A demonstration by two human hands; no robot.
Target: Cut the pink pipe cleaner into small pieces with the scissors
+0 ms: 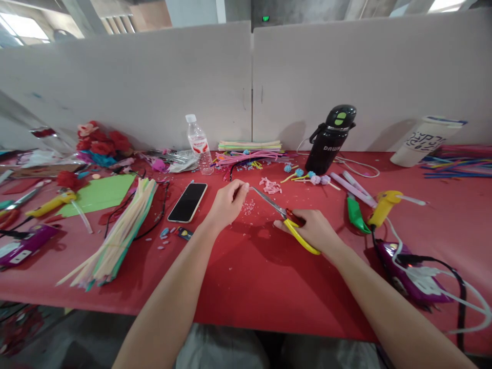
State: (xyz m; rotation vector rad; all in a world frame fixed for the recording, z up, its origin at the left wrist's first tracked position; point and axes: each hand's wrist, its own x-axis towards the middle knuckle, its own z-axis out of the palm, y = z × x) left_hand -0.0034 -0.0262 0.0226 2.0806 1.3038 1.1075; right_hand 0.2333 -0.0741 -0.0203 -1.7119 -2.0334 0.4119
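My right hand (pixel 309 228) grips a pair of scissors (pixel 295 230) with yellow and red handles. The blades point up and left, their tips close to the fingers of my left hand (pixel 229 201). Those left fingers are pinched together; whatever they hold is too small to name. Tiny pale clippings (pixel 249 207) are scattered on the red table just below. Beyond the scissors lies a small heap of short pink pieces (pixel 270 185). Blue and purple pompom-like balls on stems (pixel 299 173) rest behind that heap.
A phone (pixel 188 203) and a bundle of pale pipe cleaners (pixel 115 238) lie to the left. A water bottle (pixel 200 146) and a black flask (pixel 330 141) stand at the back. Yellow glue guns (pixel 385 207) and purple power strips with cords flank both sides.
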